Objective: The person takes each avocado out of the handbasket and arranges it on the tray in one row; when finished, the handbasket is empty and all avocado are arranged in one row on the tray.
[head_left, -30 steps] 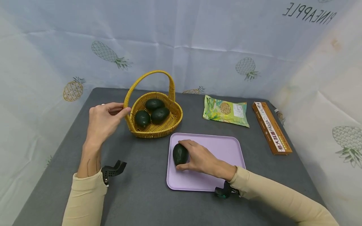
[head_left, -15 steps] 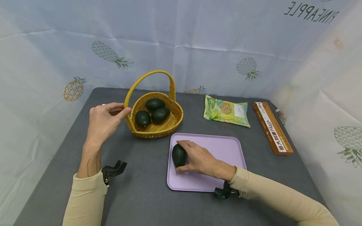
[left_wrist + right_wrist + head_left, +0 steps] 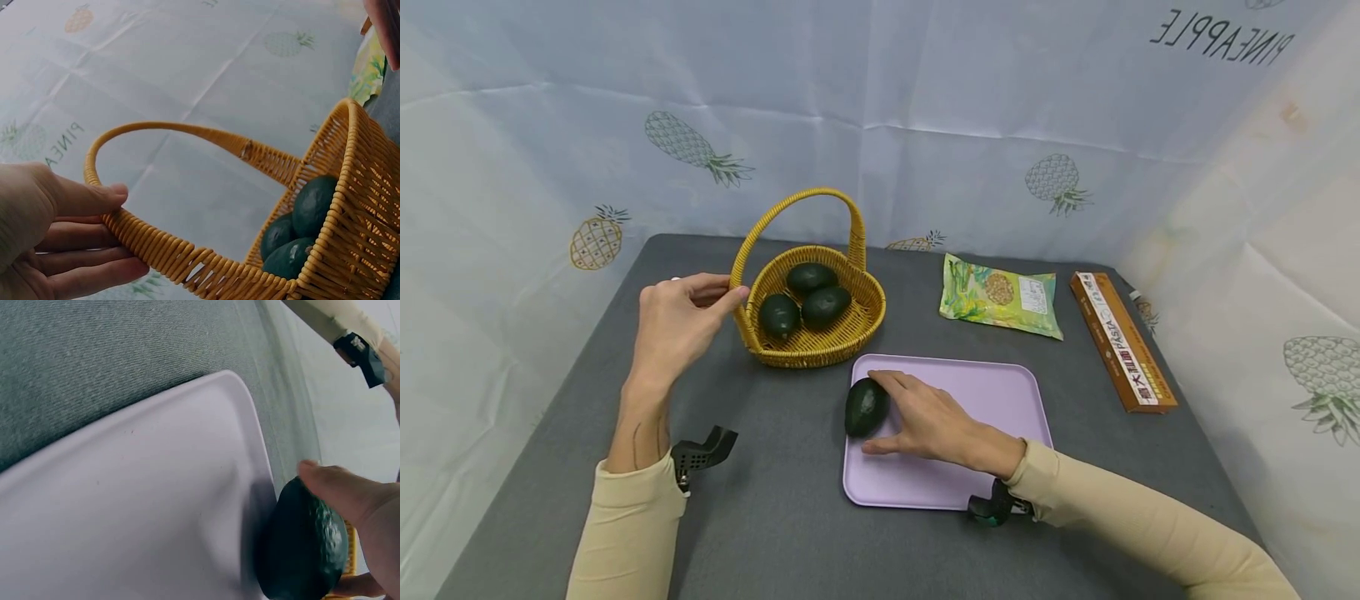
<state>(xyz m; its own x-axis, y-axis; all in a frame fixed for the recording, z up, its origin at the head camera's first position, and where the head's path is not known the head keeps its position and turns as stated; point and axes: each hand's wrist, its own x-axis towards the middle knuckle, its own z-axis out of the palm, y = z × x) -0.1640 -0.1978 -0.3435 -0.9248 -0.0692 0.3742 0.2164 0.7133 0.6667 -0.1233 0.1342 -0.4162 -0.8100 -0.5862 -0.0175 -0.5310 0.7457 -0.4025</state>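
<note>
My left hand point(image 3: 677, 321) pinches the side of the handle of a yellow wicker basket point(image 3: 805, 357) between thumb and fingers. The left wrist view shows the thumb point(image 3: 94, 195) on top of the handle and the fingers beneath it. Three dark green avocados point(image 3: 824, 307) lie inside the basket. Another avocado point(image 3: 866, 407) leans at the left rim of a lilac tray point(image 3: 981, 383). Around its right side lies my right hand point(image 3: 928, 421), fingers near its top. In the head view the thumb stands slightly apart from its lower end; contact at the fingertips is unclear.
A green and yellow food packet point(image 3: 1000, 296) lies at the back right. Beside it is a long brown pasta box point(image 3: 1122, 342). A grey cloth point(image 3: 775, 517) covers the table, and pineapple-printed white curtains point(image 3: 865, 100) hang behind and at both sides.
The avocado at the tray has shifted left to the rim and tilted, coming away from the right thumb. The right hand has barely moved. My left hand and the basket stay in place.
</note>
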